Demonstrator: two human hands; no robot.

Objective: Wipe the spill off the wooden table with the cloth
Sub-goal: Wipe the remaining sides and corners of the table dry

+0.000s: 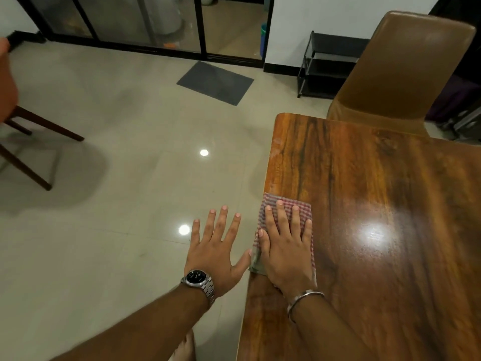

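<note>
Right now: glossy brown wood-grain tabletop (377, 204) fills the right half of the view, near-left edge running down toward the camera, bright lamp glare on its surface. Pale tiled floor (117, 178) takes the left half. Tan leather chair (406, 74) sits at the tabletop's far end, backrest upright. Grey rectangular doormat (215, 82) lies on the floor in front of the black-framed glass sliding door (130, 22). Black metal rack (325, 66) stands against the white wall, beside the chair.

Red-and-white checked cloth (299, 207) lies flat on the tabletop right at its left edge, one side hanging slightly over the edge. No spill discernible on the wood.

Right hand (285, 246), steel bangle (304, 300) on the wrist: palm down, fingers straight and slightly spread, pressing flat on the cloth; forearm lies over the tabletop.

Left hand (217, 248), steel wristwatch (199, 281) with dark dial: palm down, fingers straight and splayed wide, off the tabletop over the floor, holding nothing; thumb tip is just beside the cloth's overhanging edge, contact unclear.
</note>
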